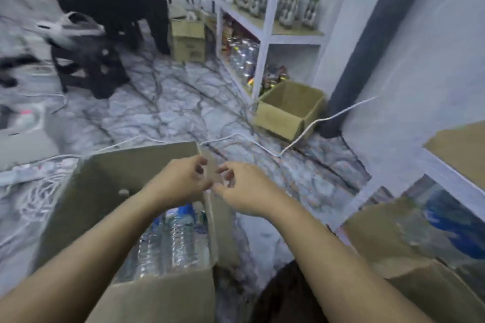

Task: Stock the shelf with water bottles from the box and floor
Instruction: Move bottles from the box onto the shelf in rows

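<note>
Left hand [181, 178]: your fingers curl at the box flap [210, 162]; grip unclear.
Right hand [242, 187]: curled just beside that flap; grip unclear.
Water bottles [178, 241]: packed in the open cardboard box [162, 294] under your forearms.

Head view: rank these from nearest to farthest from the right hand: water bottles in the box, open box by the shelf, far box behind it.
From the right hand:
1. Water bottles, just below and left of it.
2. Open box, ahead on the floor beside the shelf.
3. Far box, farther back along that shelf.
</note>
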Tool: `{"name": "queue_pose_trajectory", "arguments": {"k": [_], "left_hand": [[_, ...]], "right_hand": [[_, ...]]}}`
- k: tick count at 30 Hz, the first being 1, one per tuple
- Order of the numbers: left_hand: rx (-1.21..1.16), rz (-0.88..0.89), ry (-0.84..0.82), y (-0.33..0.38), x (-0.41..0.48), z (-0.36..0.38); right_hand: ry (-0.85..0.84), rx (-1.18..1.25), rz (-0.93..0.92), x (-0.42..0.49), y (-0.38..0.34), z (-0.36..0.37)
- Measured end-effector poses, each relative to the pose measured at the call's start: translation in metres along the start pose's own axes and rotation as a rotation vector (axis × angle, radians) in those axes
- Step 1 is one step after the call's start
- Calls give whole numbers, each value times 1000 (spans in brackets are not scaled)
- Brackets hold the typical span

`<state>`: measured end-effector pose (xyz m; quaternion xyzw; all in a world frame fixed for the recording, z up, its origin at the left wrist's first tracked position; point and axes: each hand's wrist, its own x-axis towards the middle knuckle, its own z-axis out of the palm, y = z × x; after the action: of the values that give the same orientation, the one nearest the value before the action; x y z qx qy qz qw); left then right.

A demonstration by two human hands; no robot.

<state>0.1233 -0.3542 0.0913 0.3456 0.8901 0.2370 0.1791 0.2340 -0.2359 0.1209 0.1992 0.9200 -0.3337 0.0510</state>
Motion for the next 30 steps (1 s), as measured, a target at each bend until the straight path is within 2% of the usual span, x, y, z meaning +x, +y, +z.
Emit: {"name": "queue_pose_trajectory", "arguments": {"k": [2,5,9,13,16,22,30], "left_hand": [[20,-144,15,-57,-2,-3],[15,-339,-35,-123,-4,19],[-51,-604,-180,-224,19,107],[-180,-793,-200,-208,11,108],[-193,-852,-136,-208,21,119],[-100,-961,-211,-208,45,131],[-53,-928,-172,-211,42,144]], "right_hand": [[-86,-3,-22,31,-23,42],[-213,-30,51,68,-32,106],[-318,-29,228,99,-11,174],[-324,38,396,114,21,213],[-275,106,499,127,38,235],[-247,193,593,140,56,268],[-296,168,701,158,71,278]]}}
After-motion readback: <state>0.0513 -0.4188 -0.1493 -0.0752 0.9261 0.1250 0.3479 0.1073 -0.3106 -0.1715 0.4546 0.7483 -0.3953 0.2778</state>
